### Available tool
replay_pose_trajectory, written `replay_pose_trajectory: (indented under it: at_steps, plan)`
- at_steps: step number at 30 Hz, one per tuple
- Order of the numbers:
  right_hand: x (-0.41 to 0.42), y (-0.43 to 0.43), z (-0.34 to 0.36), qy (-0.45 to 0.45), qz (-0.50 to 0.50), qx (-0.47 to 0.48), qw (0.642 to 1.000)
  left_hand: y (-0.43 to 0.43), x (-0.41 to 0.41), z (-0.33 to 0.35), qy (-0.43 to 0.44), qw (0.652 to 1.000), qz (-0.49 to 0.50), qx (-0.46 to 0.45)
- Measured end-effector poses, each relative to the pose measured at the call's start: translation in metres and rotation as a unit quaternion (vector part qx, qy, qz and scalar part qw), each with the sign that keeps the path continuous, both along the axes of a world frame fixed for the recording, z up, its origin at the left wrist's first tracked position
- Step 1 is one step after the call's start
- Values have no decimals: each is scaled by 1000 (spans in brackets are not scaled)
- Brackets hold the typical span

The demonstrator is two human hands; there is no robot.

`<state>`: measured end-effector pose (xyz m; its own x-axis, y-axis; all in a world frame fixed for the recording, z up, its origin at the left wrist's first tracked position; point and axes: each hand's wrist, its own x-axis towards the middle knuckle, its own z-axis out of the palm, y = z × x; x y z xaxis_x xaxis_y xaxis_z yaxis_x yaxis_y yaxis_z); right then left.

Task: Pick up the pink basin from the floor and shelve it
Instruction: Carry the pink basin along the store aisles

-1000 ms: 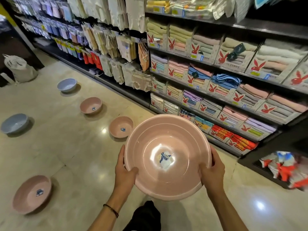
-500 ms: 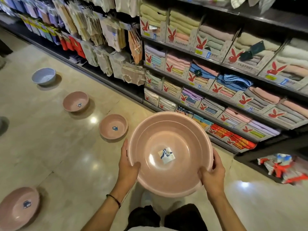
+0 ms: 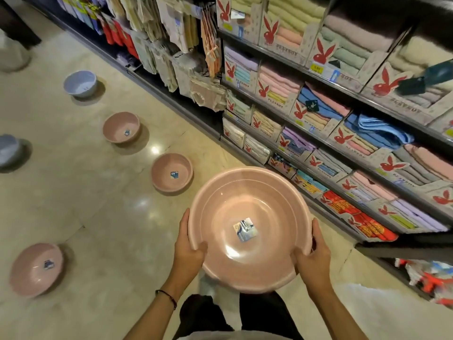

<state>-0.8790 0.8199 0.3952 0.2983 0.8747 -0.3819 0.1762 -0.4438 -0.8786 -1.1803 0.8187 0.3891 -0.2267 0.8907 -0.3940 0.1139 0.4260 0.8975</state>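
While the person stands in a shop aisle, the polished beige floor (image 3: 73, 204) fills the left half of the view, with small bright spots of lamp light on it. Several basins stand on this floor, well apart from each other. At about eight o'clock is the nearest floor basin (image 3: 36, 269), pink, with a small label inside. At nine o'clock, cut by the edge of the view, is a grey-blue basin (image 3: 8, 149). At ten o'clock stands a pale blue basin (image 3: 80, 83). Further to the right, a far floor basin (image 3: 121, 127) and a middle floor basin (image 3: 172, 173), both pink and labelled, make a line that runs along the foot of the racks. At twelve o'clock, hanging cloths (image 3: 171, 33) in packets cover the upper rack. From one to four o'clock, dark shelves (image 3: 326, 82) carry folded towels (image 3: 279, 82) in cardboard boxes, each box printed with a red rabbit mark.

The pink basin (image 3: 247, 200) is off the floor, in the air in front of the person at about six o'clock, its open side up and a little tilted toward the camera, with a sticker (image 3: 245, 229) on its bottom. The left hand (image 3: 190, 251) grips the rim at eight o'clock of the basin: the thumb lies over the rim inside and the fingers go along the outer wall. A dark bracelet (image 3: 168, 296) is on this wrist. The right hand (image 3: 312, 256) grips the rim at four o'clock in the same way. Both forearms reach forward from the bottom of the view.
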Motion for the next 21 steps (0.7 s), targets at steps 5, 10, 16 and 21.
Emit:
replay_pose_trajectory:
  at_steps: [5,10,16,21]
  plan:
    - [21,34,-24,-1,52,-29,998,11,15,-26,12,999,16,-31]
    - [13,64,-56,27,62,-39,997,26,15,-63,-2,999,36,-39]
    - [5,86,-136,8,49,-70,996,58,5,-161,-33,994,-11,-103]
    - [10,87,-227,-7,12,-144,990,82,0,-244,13,988,-61,-138]
